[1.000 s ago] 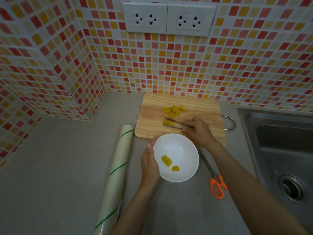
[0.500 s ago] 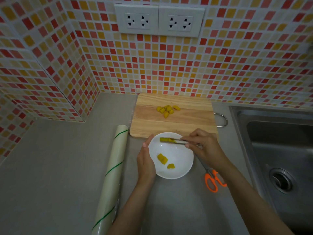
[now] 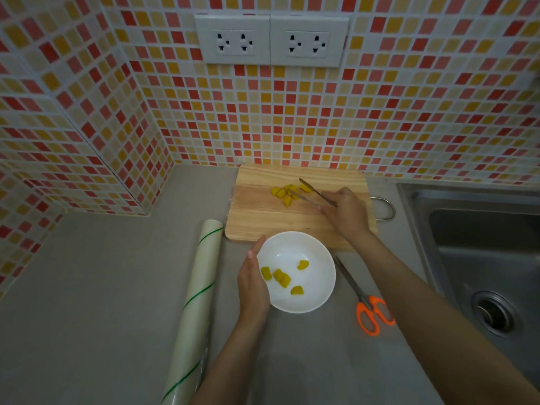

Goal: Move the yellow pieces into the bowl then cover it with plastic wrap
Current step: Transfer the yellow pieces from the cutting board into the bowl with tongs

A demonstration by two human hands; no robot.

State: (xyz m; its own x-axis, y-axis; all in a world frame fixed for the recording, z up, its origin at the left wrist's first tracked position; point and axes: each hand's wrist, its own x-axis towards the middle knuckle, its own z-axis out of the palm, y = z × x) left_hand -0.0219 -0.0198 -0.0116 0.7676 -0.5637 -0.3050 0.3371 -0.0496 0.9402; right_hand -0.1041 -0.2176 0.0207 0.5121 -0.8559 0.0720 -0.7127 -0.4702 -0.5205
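A white bowl [image 3: 315, 302] stands on the grey counter with several yellow pieces [image 3: 281, 278] inside. My left hand [image 3: 252, 280] rests against its left rim with straight fingers. Behind it lies a wooden cutting board [image 3: 263, 220] with a small heap of yellow pieces [image 3: 285, 193]. My right hand [image 3: 344, 213] is over the board and grips metal tongs [image 3: 314, 195], whose spread tips reach into the heap. A roll of plastic wrap [image 3: 196, 305] with green stripes lies to the left of the bowl.
Orange-handled scissors [image 3: 371, 312] lie right of the bowl. A steel sink [image 3: 482, 258] fills the right side. Mosaic tiled walls with two sockets [image 3: 271, 40] close off the back and left; the board's metal handle [image 3: 385, 209] sticks out to the right.
My right hand dropped a piece from the tongs into the bowl, then moved back over the board to the heap. The left hand stayed on the bowl's rim.
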